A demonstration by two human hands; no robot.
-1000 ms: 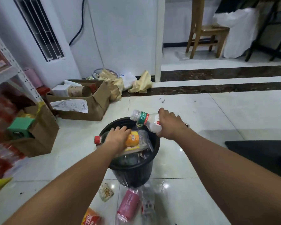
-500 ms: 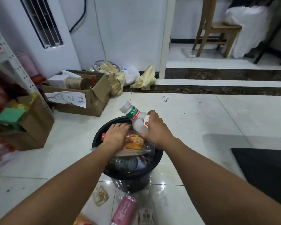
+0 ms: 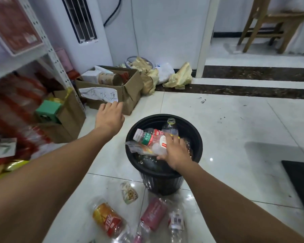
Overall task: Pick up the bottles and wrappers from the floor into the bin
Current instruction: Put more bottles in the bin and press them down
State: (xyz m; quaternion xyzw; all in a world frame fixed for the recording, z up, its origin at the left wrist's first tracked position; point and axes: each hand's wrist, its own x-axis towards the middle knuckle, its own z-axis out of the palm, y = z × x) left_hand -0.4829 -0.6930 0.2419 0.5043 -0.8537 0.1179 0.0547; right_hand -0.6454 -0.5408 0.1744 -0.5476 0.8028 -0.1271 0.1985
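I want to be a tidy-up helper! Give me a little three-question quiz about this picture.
1. True or false: the left hand holds a bottle.
2. What does the right hand grip in the bin? A) white-capped bottle B) a spoon C) nothing
3. Fill in: the pink-labelled bottle lies on the ____.
Key: 1 false; 2 A; 3 floor.

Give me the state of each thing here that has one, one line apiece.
bin, upright, nearly full.
white-capped bottle, capped, lying on top in the bin.
yellow-ringed bottle, uncapped, in the bin.
right hand, gripping the white-capped bottle.
left hand, open, empty.
orange-labelled bottle, lying on the floor.
pink-labelled bottle, lying on the floor.
wrapper, crumpled, on the floor.
cardboard box, flaps open.
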